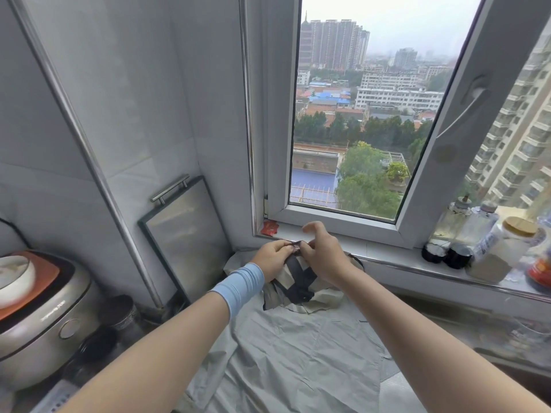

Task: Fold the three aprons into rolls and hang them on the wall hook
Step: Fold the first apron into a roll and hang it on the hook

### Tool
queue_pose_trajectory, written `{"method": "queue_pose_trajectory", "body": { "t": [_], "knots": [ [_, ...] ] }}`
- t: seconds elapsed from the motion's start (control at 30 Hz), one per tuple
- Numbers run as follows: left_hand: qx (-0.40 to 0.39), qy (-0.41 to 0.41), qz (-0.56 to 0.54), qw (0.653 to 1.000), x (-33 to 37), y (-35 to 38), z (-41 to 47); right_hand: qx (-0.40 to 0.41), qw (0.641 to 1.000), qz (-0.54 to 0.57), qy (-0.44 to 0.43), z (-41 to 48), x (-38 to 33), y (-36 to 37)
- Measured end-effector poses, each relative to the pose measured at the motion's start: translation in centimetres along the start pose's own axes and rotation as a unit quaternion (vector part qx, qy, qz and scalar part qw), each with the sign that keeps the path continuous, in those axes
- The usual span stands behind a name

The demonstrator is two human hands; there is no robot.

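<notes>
Beneath a tall window [357,114] looking out over rooftops, a kitchen bench [432,320] carries a pale grey-green apron [298,347] spread flat. A rice cooker [44,317] stands at the left and a steel board [185,234] leans on the tiled wall. The apron's long axis runs from the person straight toward the window. Its neck end, bunched and crossed by a dark strap [301,275], points at the sill [387,248], and its hem end runs off the bottom of the view. The left hand [269,257] and the right hand [323,254] meet at that far end, just before the sill, with the fingers of both pinched together on the strap. The right hand's remaining fingers are lifted and spread. This looks like tidying or tying the strap before rolling, so most of the task seems to lie ahead; no other apron and no hook can be made out. The strap is narrow and held only by the fingertips, so a tug could slip it free or leave it twisted. The crumpled neck cloth could then make a lumpy, crooked roll. The left edge of the apron lies folded and uneven, and rolling over it would likely skew the bundle. Jars [492,251] crowd the sill near the right forearm, and a wide sweep could knock them.
</notes>
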State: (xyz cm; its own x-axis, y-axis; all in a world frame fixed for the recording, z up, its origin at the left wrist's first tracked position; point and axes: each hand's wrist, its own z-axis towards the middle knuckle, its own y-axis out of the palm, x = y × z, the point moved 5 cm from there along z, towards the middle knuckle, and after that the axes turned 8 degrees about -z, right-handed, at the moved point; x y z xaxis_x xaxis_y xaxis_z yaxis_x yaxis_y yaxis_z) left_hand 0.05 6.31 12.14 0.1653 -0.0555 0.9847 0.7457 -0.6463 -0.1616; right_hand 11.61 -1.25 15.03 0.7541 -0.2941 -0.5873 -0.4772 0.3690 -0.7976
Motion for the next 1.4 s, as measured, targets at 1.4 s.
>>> {"method": "queue_pose_trajectory", "body": {
  "t": [1.4],
  "knots": [
    [-0.176,-0.073,0.518,0.834,0.6,-3.2,-5.1,-0.131,0.978,-0.087,-0.135,-0.4,-8.4,2.3]
  ]
}}
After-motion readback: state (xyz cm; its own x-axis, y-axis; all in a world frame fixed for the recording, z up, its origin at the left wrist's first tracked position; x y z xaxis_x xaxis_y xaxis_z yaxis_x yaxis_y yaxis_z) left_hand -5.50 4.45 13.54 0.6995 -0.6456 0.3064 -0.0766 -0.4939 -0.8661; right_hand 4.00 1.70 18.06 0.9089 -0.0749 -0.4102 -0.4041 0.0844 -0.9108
